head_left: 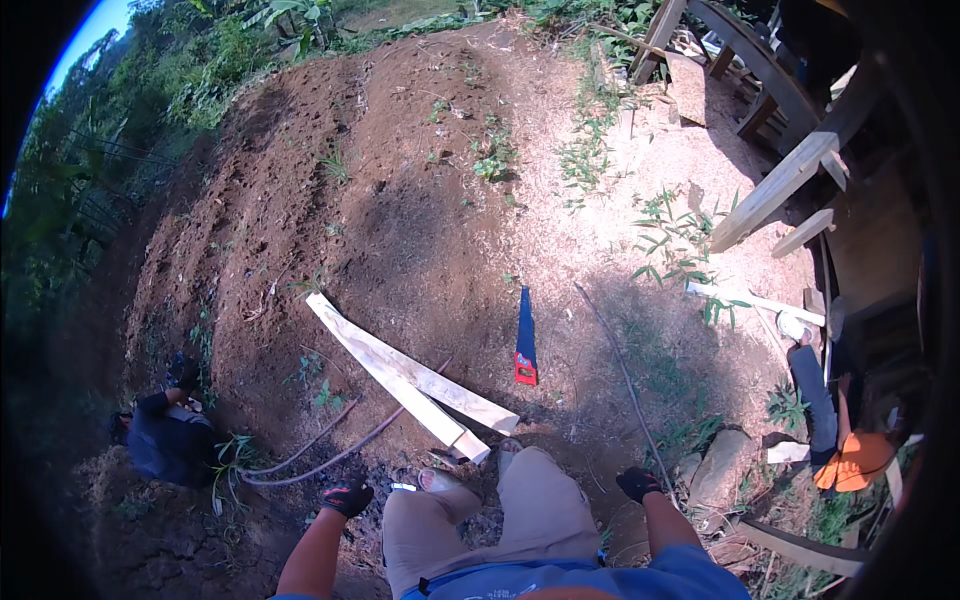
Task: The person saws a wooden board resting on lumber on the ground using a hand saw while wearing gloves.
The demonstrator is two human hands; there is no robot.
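My left hand (347, 497), in a dark glove with red marks, hangs beside my left knee. It is empty, its fingers loosely extended. My right hand (638, 485), also in a dark glove, hangs out to the right of my legs with nothing visible in it, fingers loose. Ahead of my feet, two pale wooden planks (400, 375) lie on the soil, close together at the far end and spread at the near end. To their right, apart from both hands, a handsaw (526, 340) with a dark blue blade and red handle lies flat.
A thin stick (622, 370) lies right of the saw. Bent poles or hoses (325, 452) run left toward a crouching person (170, 440). Another person in an orange top (858, 462) is at the right, near a rock (722, 468). Timber beams (775, 190) stand at the upper right.
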